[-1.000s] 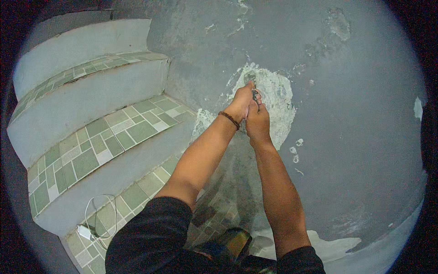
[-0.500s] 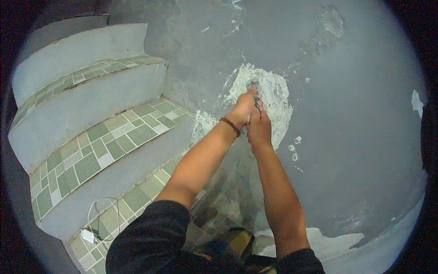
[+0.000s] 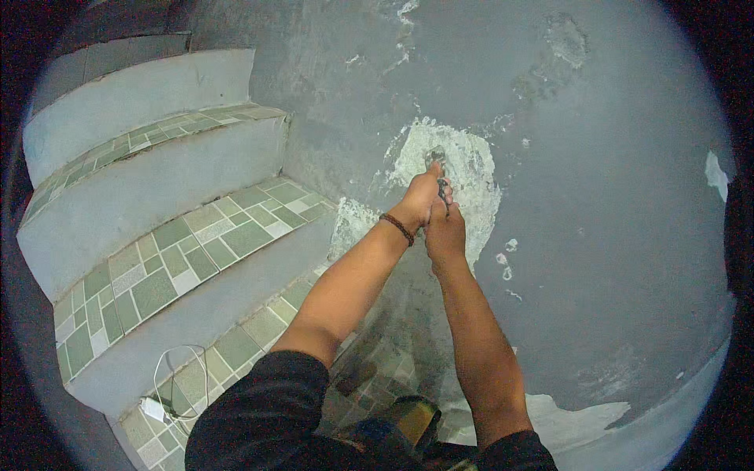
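Both hands are stretched out in front of me, closed together around one small hand tool. It has a dark handle and a greyish metal head (image 3: 436,156), and looks like a scraper, though the fingers cover most of it. My left hand (image 3: 422,196), with a dark beaded bracelet at its wrist, wraps the front of the handle. Just behind it, my right hand (image 3: 447,232) grips the rear part. The tool's head is against or very close to a rough whitish patch (image 3: 477,180) of bare plaster on the grey wall (image 3: 605,235).
To the left rise curved steps (image 3: 149,173) with green and white tile treads. A white adapter with a looped cable (image 3: 154,409) lies on the lowest tread. More peeled spots (image 3: 567,42) mark the wall, and a pale ragged area (image 3: 577,424) shows low on the right.
The tool's head sits very slightly lower on the whitish patch. Both hands keep the same grip, and the whole view has shifted a little.
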A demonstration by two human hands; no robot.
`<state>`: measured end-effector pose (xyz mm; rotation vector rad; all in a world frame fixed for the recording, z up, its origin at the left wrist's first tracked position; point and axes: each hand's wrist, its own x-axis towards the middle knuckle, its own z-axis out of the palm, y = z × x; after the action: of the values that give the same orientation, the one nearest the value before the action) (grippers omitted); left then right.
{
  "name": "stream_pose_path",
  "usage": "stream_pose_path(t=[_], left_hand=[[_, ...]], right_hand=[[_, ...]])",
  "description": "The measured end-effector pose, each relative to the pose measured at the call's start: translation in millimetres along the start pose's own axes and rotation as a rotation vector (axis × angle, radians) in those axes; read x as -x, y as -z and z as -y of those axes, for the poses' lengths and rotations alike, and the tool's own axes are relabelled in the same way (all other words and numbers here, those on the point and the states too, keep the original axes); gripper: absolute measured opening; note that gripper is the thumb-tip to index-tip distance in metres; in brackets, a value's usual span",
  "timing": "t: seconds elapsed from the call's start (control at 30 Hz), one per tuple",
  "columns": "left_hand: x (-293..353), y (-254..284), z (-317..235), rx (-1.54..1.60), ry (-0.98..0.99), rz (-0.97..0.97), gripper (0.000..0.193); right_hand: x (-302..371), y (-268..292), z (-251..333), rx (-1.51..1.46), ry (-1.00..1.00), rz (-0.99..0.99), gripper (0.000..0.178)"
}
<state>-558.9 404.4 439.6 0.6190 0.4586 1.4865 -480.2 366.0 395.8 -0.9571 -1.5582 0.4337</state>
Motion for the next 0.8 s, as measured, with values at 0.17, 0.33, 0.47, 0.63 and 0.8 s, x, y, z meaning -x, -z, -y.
stream_pose_path(t=[0.17, 0.33, 0.47, 0.63, 0.8], left_hand=[[-6.1, -10.5, -21.0, 0.041, -0.080, -0.006, 0.032], [7.2, -19.3, -12.0, 0.015, -0.053, 0.034, 0.031], [4.1, -30.4, -0.2, -0.033, -0.060, 0.085, 0.033], [-8.8, -32.0, -19.1, -0.037, -0.068, 0.052, 0.034], [7.8, 2.5, 8.8, -0.078, 0.033, 0.237, 0.035]], right_hand=[[-18.3, 5.2, 10.6, -0.087, -0.113, 0.108, 0.050], [-9.3, 16.0, 10.1, 0.065, 0.205, 0.090, 0.055], [-7.9, 35.5, 4.1, -0.134, -0.072, 0.101, 0.055], [-34.8, 28.1, -1.8, -0.033, 0.192, 0.171, 0.043], [1.2, 33.6, -24.6, -0.195, -0.029, 0.127, 0.030]])
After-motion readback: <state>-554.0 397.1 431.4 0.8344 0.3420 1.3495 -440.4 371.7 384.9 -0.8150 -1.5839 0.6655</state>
